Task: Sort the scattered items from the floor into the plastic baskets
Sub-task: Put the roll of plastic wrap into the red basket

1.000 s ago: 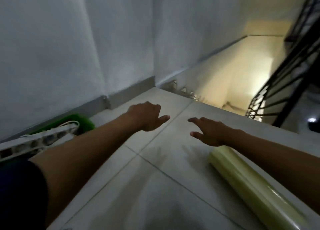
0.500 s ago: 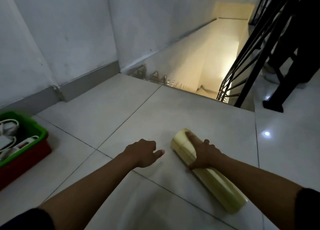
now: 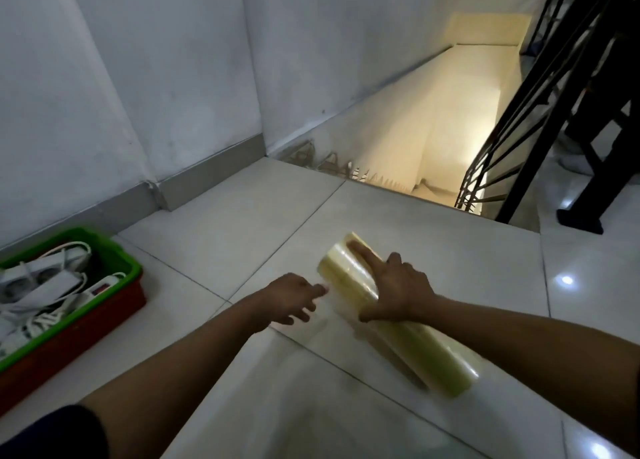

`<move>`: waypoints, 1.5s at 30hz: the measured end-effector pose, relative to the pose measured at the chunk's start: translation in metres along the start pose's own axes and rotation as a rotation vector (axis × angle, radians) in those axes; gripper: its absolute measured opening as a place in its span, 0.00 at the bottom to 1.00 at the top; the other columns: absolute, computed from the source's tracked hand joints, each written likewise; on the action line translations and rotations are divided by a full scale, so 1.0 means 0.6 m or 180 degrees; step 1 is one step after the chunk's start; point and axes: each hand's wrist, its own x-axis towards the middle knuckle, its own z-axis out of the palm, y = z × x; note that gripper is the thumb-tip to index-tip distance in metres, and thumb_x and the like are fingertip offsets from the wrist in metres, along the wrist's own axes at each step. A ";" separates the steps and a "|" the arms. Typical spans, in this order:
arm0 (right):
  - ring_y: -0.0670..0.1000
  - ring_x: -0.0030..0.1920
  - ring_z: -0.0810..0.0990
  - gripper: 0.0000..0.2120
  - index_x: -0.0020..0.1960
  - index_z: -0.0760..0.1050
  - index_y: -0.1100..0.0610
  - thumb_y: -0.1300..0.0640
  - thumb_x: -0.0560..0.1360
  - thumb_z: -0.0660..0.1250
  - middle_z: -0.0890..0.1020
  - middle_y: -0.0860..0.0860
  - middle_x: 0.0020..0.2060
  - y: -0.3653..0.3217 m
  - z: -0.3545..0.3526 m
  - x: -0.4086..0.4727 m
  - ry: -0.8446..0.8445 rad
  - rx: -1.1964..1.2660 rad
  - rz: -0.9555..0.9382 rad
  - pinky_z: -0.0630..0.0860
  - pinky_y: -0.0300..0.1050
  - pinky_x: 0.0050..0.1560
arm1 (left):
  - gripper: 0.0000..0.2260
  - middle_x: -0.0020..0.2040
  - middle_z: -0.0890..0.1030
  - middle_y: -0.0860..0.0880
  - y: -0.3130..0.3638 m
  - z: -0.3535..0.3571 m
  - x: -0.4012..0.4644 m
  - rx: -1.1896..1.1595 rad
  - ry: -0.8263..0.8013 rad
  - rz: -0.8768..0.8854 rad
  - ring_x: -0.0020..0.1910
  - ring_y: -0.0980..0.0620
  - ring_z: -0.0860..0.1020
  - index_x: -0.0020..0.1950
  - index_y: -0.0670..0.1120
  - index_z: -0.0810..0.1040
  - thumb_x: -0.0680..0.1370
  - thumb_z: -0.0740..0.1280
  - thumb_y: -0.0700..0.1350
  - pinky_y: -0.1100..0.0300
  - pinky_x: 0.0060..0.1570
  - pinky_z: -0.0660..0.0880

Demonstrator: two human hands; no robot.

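Since the earlier frame, the left hand [image 3: 291, 297] is brought closer to the near end of the pale yellow roll [image 3: 398, 323], its fingers loosely spread and closed on nothing; contact with the roll cannot be told. The right hand [image 3: 398, 294] is laid flat over the roll, index finger extended along its top, thumb against its side, not wrapped around it. The roll is seen lying on the tiled floor [image 3: 225, 237]. Well apart, at the left, a green basket [image 3: 128, 261] holding white power strips [image 3: 45, 285] is nested in a red basket [image 3: 79, 330].
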 end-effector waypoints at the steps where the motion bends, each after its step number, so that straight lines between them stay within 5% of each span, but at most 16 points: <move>1: 0.62 0.53 0.75 0.59 0.67 0.30 0.28 0.34 0.57 0.75 0.71 0.60 0.57 -0.021 -0.018 0.007 0.0104 0.0146 -0.0091 0.76 0.54 0.50 | 0.25 0.57 0.80 0.45 0.000 -0.015 -0.008 -0.0494 -0.0033 -0.0039 0.52 0.49 0.80 0.63 0.43 0.73 0.75 0.64 0.60 0.56 0.50 0.76; 4: 0.61 0.49 0.77 0.59 0.69 0.33 0.28 0.33 0.55 0.74 0.73 0.59 0.54 -0.097 -0.076 0.028 0.0508 0.0587 -0.0413 0.75 0.50 0.45 | 0.32 0.62 0.76 0.47 -0.007 -0.056 -0.031 -0.1204 0.0102 0.0159 0.58 0.49 0.77 0.66 0.45 0.70 0.69 0.68 0.62 0.53 0.57 0.75; 8: 0.59 0.56 0.75 0.60 0.72 0.37 0.31 0.36 0.54 0.75 0.73 0.57 0.63 -0.217 -0.151 0.037 0.0753 0.1169 -0.1185 0.77 0.58 0.54 | 0.41 0.64 0.75 0.49 -0.023 -0.108 -0.079 -0.1865 0.0523 0.0630 0.61 0.49 0.75 0.69 0.50 0.65 0.60 0.73 0.64 0.48 0.59 0.75; 13: 0.54 0.56 0.76 0.63 0.72 0.36 0.32 0.41 0.54 0.79 0.70 0.54 0.67 -0.362 -0.198 0.020 0.0729 0.1605 -0.2016 0.77 0.49 0.52 | 0.31 0.51 0.85 0.54 -0.058 -0.198 -0.168 -0.2354 0.1228 0.1388 0.49 0.52 0.84 0.57 0.56 0.74 0.56 0.79 0.58 0.57 0.40 0.81; 18: 0.51 0.56 0.79 0.65 0.71 0.30 0.32 0.33 0.53 0.75 0.72 0.54 0.67 -0.503 -0.204 -0.006 0.0275 0.1740 -0.2639 0.77 0.46 0.54 | 0.34 0.53 0.85 0.50 -0.145 -0.268 -0.292 -0.2425 0.2144 0.1632 0.49 0.51 0.84 0.62 0.48 0.74 0.59 0.80 0.50 0.57 0.43 0.82; 23: 0.52 0.66 0.71 0.58 0.67 0.30 0.26 0.27 0.53 0.71 0.64 0.51 0.73 -0.635 -0.146 -0.033 -0.0198 0.0687 -0.2986 0.73 0.51 0.62 | 0.27 0.50 0.86 0.49 -0.298 -0.304 -0.411 -0.3144 0.3060 0.1358 0.49 0.49 0.84 0.56 0.48 0.78 0.58 0.79 0.50 0.52 0.46 0.82; 28: 0.57 0.64 0.73 0.47 0.67 0.31 0.31 0.26 0.63 0.61 0.60 0.55 0.72 -0.751 -0.039 -0.056 -0.0480 -0.0469 -0.2903 0.75 0.53 0.60 | 0.41 0.59 0.81 0.44 -0.450 -0.323 -0.507 -0.4812 0.3746 0.1150 0.58 0.43 0.79 0.65 0.45 0.72 0.54 0.77 0.56 0.39 0.54 0.77; 32: 0.61 0.64 0.73 0.40 0.74 0.44 0.41 0.36 0.71 0.63 0.68 0.61 0.68 -0.872 0.027 -0.058 -0.0186 0.0246 -0.2715 0.74 0.54 0.61 | 0.28 0.55 0.80 0.43 -0.560 -0.331 -0.552 -0.5734 0.4086 0.1244 0.47 0.42 0.83 0.59 0.48 0.73 0.64 0.73 0.58 0.44 0.39 0.81; 35: 0.61 0.66 0.70 0.38 0.76 0.49 0.48 0.47 0.74 0.67 0.69 0.60 0.68 -0.966 0.071 -0.061 -0.0528 0.0904 -0.2929 0.70 0.49 0.64 | 0.28 0.53 0.77 0.45 -0.623 -0.349 -0.564 -0.6287 0.4437 0.0984 0.45 0.44 0.79 0.59 0.50 0.68 0.66 0.73 0.60 0.39 0.46 0.77; 38: 0.60 0.70 0.65 0.40 0.76 0.50 0.47 0.47 0.72 0.69 0.61 0.59 0.72 -1.042 0.117 -0.063 -0.0943 0.0978 -0.2998 0.65 0.47 0.67 | 0.31 0.60 0.75 0.42 -0.675 -0.378 -0.564 -0.6685 0.4704 0.0892 0.54 0.41 0.77 0.62 0.48 0.68 0.65 0.74 0.59 0.37 0.58 0.74; 45: 0.58 0.74 0.58 0.43 0.76 0.47 0.42 0.45 0.71 0.70 0.50 0.53 0.76 -1.090 0.200 -0.022 -0.1425 0.0836 -0.2975 0.59 0.45 0.71 | 0.32 0.61 0.76 0.41 -0.739 -0.448 -0.554 -0.6536 0.4733 0.0309 0.58 0.39 0.77 0.65 0.47 0.70 0.68 0.69 0.63 0.38 0.59 0.74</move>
